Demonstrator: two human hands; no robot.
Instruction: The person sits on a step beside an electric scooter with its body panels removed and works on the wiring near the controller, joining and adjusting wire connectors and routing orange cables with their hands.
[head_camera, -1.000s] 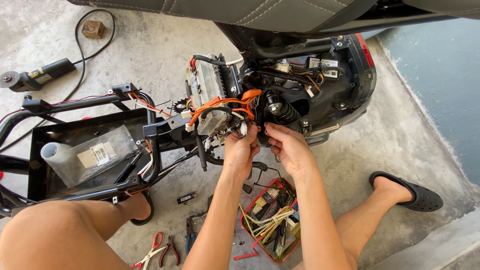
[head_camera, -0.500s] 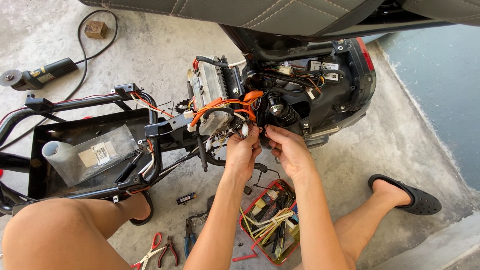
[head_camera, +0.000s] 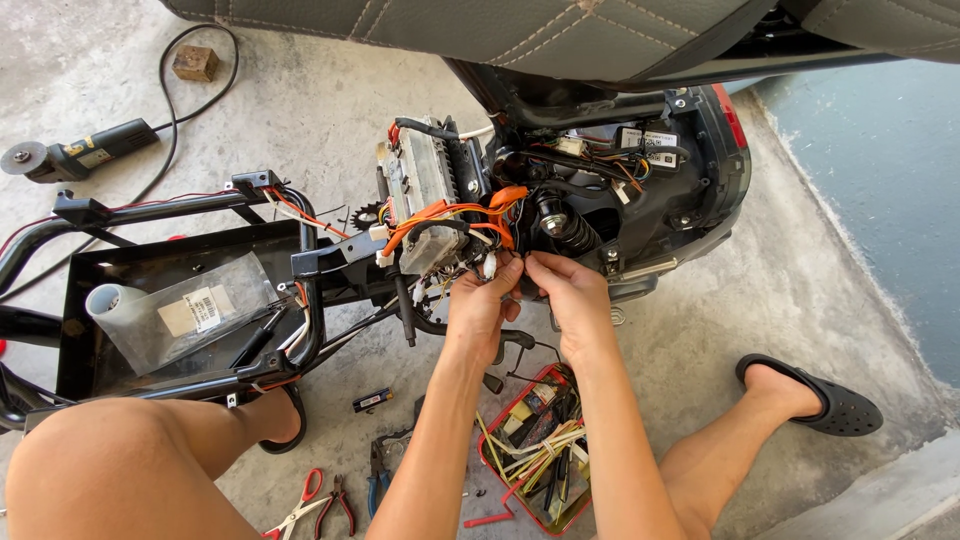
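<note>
A shallow red rectangular tin (head_camera: 497, 458) on the concrete floor holds pale cable ties and small dark tools. A black metal tray (head_camera: 72, 330) in the scooter's frame carries a clear plastic bag (head_camera: 190, 318) with a white roll inside. Both hands meet at the bundle of orange and white wires (head_camera: 462, 222) beside the coiled black shock spring (head_camera: 568, 232): the left hand (head_camera: 478, 308) and right hand (head_camera: 568, 300) pinch small connectors, fingertips together.

Bare arms and legs; a black clog (head_camera: 815, 400) on one foot.
</note>
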